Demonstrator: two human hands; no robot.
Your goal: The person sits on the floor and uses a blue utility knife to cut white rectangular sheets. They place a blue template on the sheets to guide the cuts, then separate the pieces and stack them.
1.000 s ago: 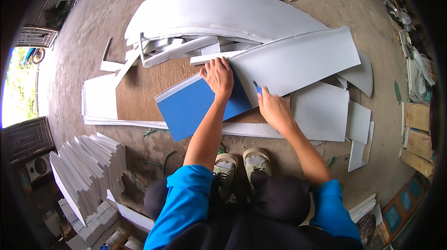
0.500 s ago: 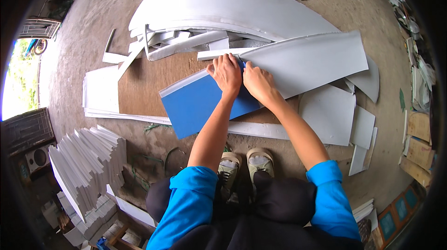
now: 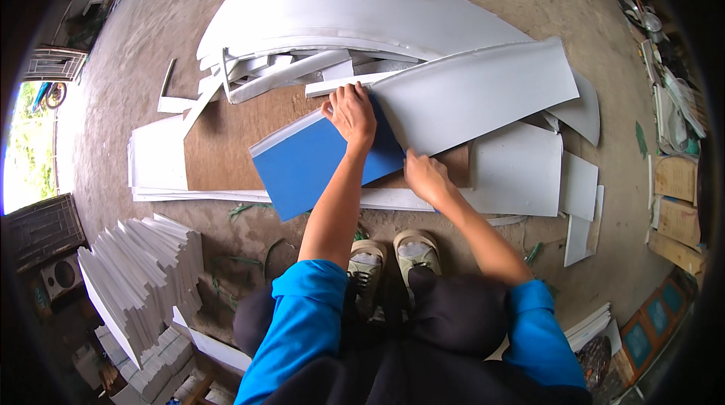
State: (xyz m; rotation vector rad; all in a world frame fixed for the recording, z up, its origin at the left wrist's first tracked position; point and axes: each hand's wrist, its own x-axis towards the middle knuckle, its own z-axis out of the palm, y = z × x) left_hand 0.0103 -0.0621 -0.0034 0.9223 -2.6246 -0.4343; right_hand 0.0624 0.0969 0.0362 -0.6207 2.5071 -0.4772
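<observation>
A flat blue panel [image 3: 302,167] with a pale strip along its far edge lies tilted across a brown board [image 3: 219,141]. My left hand [image 3: 353,120] bears down on its far right part, with fingers bent over the pale strip. At the panel's near right edge, my right hand [image 3: 429,177] is closed in a fist; whatever it holds is hidden by the fingers. A large white sheet [image 3: 491,95] extends from beside the panel off to the right, its surface slightly bowed.
Beyond the board sits a big curved white sheet [image 3: 362,9] above piled white offcuts [image 3: 291,76]. Bundled white strips [image 3: 143,269] stand at the near left. More white pieces [image 3: 517,167] lie to the right. Cardboard boxes [image 3: 676,178] line the right side. My shoes [image 3: 415,252] are close by.
My right hand has moved toward me and slightly right, along the blue panel's right edge, away from my left hand. My left hand still holds the panel. The whole view has shifted slightly.
</observation>
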